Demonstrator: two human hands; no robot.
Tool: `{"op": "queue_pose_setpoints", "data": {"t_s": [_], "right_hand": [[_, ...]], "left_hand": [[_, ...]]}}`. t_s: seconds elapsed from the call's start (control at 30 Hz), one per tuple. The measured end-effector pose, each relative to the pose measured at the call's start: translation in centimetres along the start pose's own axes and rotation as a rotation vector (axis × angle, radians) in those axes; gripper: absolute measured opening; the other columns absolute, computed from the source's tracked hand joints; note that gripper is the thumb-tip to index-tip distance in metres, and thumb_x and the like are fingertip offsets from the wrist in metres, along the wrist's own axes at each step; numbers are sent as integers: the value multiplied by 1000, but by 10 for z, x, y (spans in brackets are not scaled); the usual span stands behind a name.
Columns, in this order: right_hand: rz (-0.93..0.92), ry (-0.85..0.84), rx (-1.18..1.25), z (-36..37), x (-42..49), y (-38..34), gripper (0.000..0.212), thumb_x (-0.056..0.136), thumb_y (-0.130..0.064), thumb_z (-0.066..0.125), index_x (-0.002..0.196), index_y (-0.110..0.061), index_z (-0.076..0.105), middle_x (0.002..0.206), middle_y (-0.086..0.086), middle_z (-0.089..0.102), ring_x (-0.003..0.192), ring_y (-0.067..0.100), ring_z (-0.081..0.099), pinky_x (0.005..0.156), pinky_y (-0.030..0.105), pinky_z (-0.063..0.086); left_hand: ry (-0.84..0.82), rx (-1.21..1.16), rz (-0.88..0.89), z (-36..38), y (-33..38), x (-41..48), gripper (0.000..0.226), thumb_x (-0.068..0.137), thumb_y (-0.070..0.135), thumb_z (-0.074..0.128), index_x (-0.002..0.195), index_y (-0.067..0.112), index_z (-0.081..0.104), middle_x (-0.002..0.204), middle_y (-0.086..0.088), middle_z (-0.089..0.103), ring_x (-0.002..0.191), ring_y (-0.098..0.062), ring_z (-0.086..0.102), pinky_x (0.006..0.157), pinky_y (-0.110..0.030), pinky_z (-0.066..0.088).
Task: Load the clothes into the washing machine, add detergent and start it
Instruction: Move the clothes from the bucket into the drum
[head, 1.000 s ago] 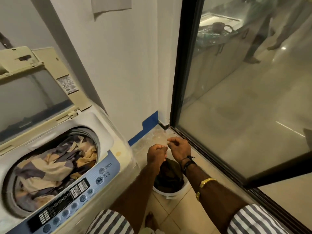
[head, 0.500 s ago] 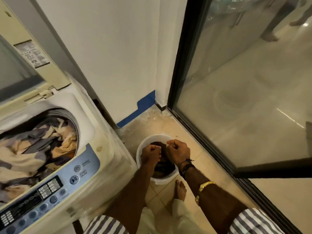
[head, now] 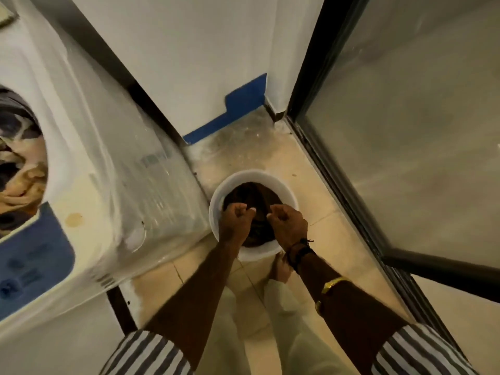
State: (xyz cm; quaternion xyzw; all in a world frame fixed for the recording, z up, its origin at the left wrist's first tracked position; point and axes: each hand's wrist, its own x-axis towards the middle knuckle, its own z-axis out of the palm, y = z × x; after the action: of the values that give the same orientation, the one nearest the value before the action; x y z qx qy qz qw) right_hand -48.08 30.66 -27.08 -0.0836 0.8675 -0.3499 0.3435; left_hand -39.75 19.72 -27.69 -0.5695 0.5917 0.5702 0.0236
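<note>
A white bucket (head: 227, 185) stands on the tiled floor beside the washing machine (head: 89, 163). Inside it lies a dark brown garment (head: 251, 196). My left hand (head: 234, 221) and my right hand (head: 288, 226) are both over the bucket's near side, fists closed on the garment's edge. The machine's drum opening (head: 19, 163) at the far left holds patterned cream, grey and dark clothes. Its blue control panel (head: 29, 263) shows at the lower left, blurred.
A white wall with a blue painted strip (head: 230, 115) rises behind the bucket. A dark-framed glass sliding door (head: 405, 131) runs along the right. My bare foot (head: 281, 269) stands just in front of the bucket.
The view has tilted down and right, so the machine's lid is out of frame. Both hands have sunk lower into the bucket, still closed on the dark garment.
</note>
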Motion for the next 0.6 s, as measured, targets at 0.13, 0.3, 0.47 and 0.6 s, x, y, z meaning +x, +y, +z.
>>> {"op": "queue_pose_setpoints", "data": {"t_s": [0.13,0.3,0.47,0.6], "right_hand": [[74,-57,40,24,44,34,29,90,-21,71,118,-17,70,118,2,70,112,18,63,91,17,42],[117,-108,-4,66,108,91,38,87,-28,73,124,-20,67,126,1,67,115,18,62,93,20,43],[129,-123,-86,112,167,150,48,86,-33,74,131,-21,62,131,2,64,122,21,58,104,29,42],[250,-108,-64,144,201,188,92,75,-42,81,152,-22,34,150,8,40,138,29,39,115,43,36]], "left_hand": [[-27,7,-87,26,-36,48,35,94,32,67,125,17,59,111,0,64,108,-25,62,86,-39,56],[-60,63,-153,63,-89,115,57,93,37,67,143,18,46,142,-5,52,128,-25,52,95,-30,45],[-22,177,-108,88,-147,179,76,90,39,70,153,17,33,153,-8,42,140,-27,42,111,-38,40],[124,156,-81,94,-187,221,99,81,40,79,157,18,19,159,-7,33,146,-26,33,118,-42,34]]}}
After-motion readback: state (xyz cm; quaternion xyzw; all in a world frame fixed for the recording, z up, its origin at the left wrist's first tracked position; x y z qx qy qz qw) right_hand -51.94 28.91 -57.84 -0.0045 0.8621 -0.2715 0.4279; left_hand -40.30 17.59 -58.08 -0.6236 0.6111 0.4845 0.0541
